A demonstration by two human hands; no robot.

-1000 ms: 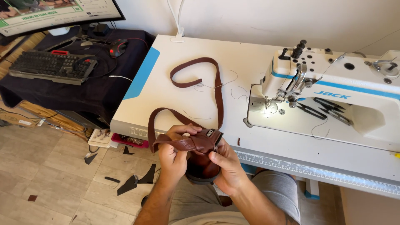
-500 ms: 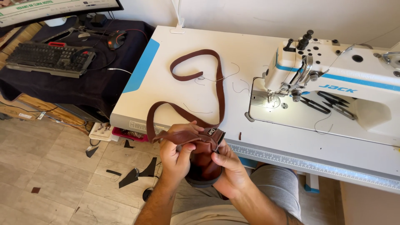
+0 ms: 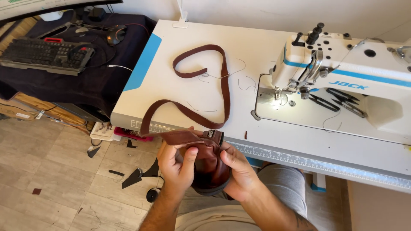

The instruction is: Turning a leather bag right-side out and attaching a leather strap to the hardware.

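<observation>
While the left hand (image 3: 177,164) pinches the flap of the brown leather pouch (image 3: 208,169) and the right hand (image 3: 235,169) cups its side, the pouch hangs over the lap, just off the white table (image 3: 257,55) edge. Its long strap (image 3: 224,85) loops across the tabletop toward the sewing machine (image 3: 342,81). Tugging the pouch could, I judge, drag that strap off or snag the loose threads (image 3: 239,79).

Both forearms are bare, no sleeves or watch showing. Right forearm (image 3: 295,220) has a dark tattoo near the bottom edge. Wearing grey shorts (image 3: 282,192) and a pale beige shirt (image 3: 214,216).
</observation>
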